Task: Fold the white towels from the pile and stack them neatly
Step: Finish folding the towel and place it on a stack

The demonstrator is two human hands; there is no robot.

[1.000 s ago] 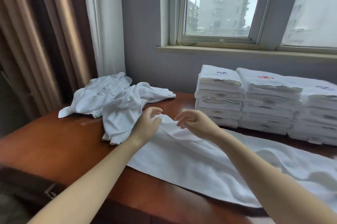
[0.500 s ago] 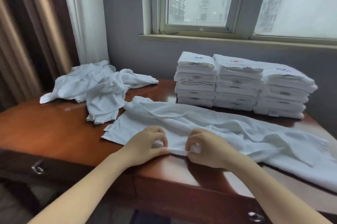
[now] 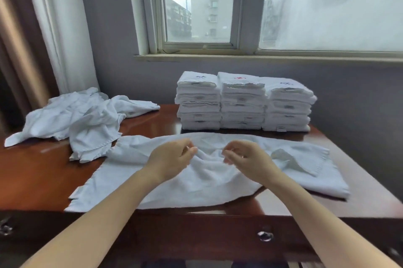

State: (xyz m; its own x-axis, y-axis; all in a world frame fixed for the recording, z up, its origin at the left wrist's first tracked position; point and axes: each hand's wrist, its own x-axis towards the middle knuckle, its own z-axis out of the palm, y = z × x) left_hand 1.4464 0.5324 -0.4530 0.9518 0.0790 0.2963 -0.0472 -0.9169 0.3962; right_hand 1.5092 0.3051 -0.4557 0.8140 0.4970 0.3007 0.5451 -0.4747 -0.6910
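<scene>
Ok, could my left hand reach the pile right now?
Probably yes. The pile lies just left of the left hand, with nothing standing on the table between them. That hand seems to pinch the towel, though, so it would have to let go first.

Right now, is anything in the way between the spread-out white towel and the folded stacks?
Nothing visible. The flat white cloth towel lies on the brown wooden table just in front of the three stacks of folded white towels.
</scene>
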